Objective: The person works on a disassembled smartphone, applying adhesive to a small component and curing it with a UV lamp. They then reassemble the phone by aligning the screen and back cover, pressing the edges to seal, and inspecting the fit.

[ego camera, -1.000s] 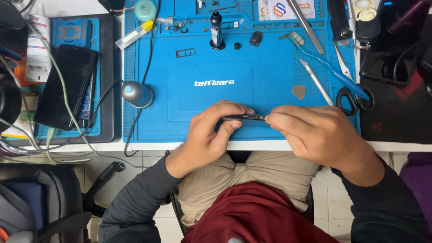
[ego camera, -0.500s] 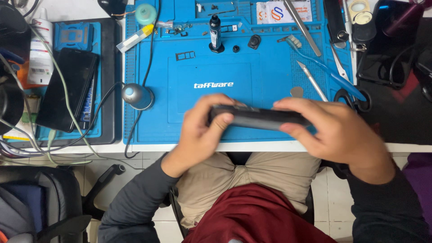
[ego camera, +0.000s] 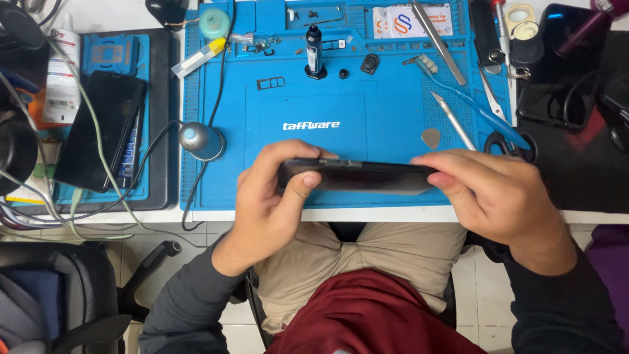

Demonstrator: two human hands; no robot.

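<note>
Black glossy phone [ego camera: 357, 176], edge-on, lengthwise, ends pinched in both hands' closed fingers [ego camera: 298, 190]

Phone [ego camera: 357, 176] ends — perhaps finger-hidden

Dark phone [ego camera: 357, 176] held level over the near edge of the blue mat [ego camera: 229, 131], left hand [ego camera: 268, 203] gripping one end, right hand [ego camera: 498, 196] the other; its glossy screen is dark. Second black phone [ego camera: 98, 131] lies screen-up, unlit, on the small mat at left. Third dark slab [ego camera: 560, 65] at far right, glossy, reflecting red. White rectangular card [ego camera: 409, 19] with orange-blue logo at the mat's top edge. White bottle [ego camera: 62, 78] with printed label, far left. Mat carries a white printed logo [ego camera: 311, 125] at centre.
</note>
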